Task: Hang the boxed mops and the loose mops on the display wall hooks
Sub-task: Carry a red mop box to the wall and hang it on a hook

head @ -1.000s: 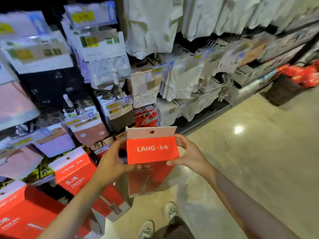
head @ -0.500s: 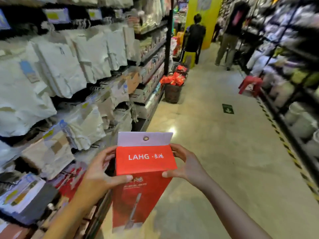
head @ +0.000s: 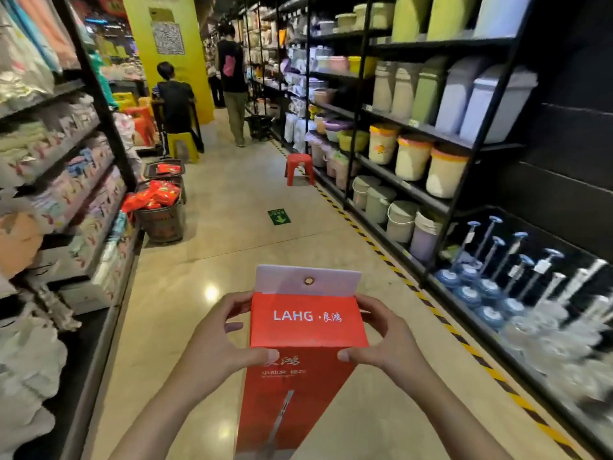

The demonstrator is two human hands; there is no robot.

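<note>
On the far left, dark metal shelves (head: 83,151) carry soft folded cloths in white and pale colours, and below them a woven basket (head: 162,220) on the floor holds shiny red packets. Two people stand further down the aisle beside a yellow pillar (head: 172,44) with a paper notice that is too blurred to read. In the lower middle, the left hand (head: 215,346) grips the left edge of the boxed mop (head: 305,330), thumb on the front and fingers curled behind. The box is a tall red cardboard carton held upright over the glossy beige floor, with a white flap on top that has a round hanging hole; white letters read "LAHG" with Chinese characters beside, and a mop handle is printed lower. The right hand (head: 384,340) grips the right edge in the same way. On the right, black shelves (head: 414,194) hold round plastic bins and buckets, and lower down stand loose mops (head: 491,287) with blue round heads.
</note>
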